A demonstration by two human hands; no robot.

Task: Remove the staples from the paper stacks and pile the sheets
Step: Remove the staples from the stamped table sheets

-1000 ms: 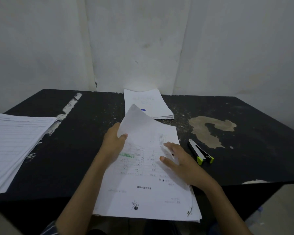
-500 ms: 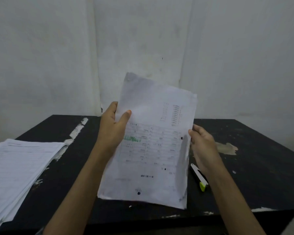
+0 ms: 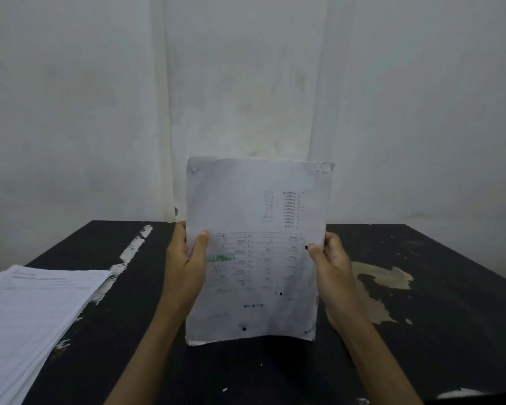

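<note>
Holds the paper stack (image 3: 257,252) upright at the middle of the view, printed face toward the camera, over the black table (image 3: 421,331). Clamps the stack's 9 o'clock edge in the left hand (image 3: 187,267), with the thumb laid across the front just above a green stamp and the fingers tucked behind. Pinches the 3 o'clock edge in the right hand (image 3: 330,264), with the thumb tip on the front beside a black dot and the fingers curled behind the sheets. Shows a ruled table of print across the lower half of the top sheet and a short column of small text toward 1 o'clock, all too blurred to read. Shows dented, crumpled corners at 11 and 1 o'clock of that sheet. Hangs with the bottom edge just above the tabletop or perhaps touching it; cannot tell which from this angle. At 8 o'clock, well apart from the held stack: a tall pile of loose sheets (image 3: 32,311), flat on the table's left end, slightly fanned, cut off by the frame's left edge. At 10 o'clock of the left hand: a white streak (image 3: 135,247) of worn paint on the tabletop. At 3 o'clock of the right hand: a pale beige patch (image 3: 374,287) in the black surface. At 12 o'clock, behind everything: a plain whitish wall (image 3: 246,83).
</note>
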